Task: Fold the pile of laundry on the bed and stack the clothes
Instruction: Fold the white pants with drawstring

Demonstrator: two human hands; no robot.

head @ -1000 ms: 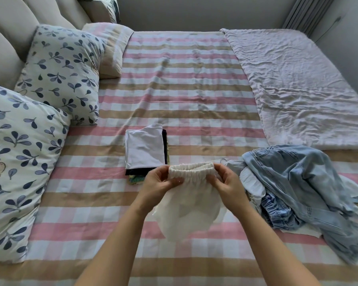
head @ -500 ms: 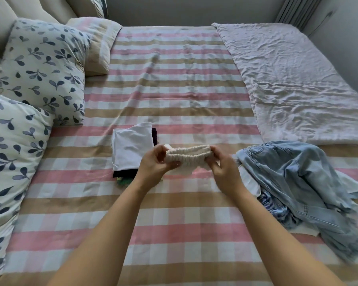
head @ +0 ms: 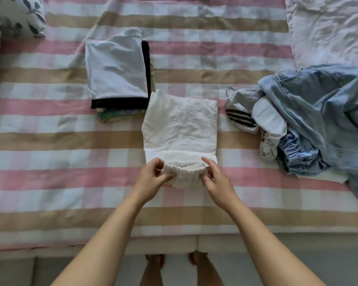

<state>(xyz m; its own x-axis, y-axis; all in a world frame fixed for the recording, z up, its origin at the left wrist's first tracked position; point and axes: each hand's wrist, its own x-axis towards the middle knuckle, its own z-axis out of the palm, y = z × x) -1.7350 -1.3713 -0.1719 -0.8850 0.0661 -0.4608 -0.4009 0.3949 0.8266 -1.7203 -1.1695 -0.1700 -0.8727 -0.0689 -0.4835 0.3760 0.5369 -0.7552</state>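
white garment [head: 180, 124] (flat, lying beyond) | waistband [head: 184, 174] pinched | left hand [head: 151, 180] + right hand [head: 217, 182]

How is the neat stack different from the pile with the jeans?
The stack is folded flat, white piece on top; the pile is crumpled, blue denim on top. The stack lies left of the cream garment, the pile right. Both sit on the checked sheet.

Crinkled matt white cloth garment [head: 180, 122] — faded denim jeans [head: 318, 104]
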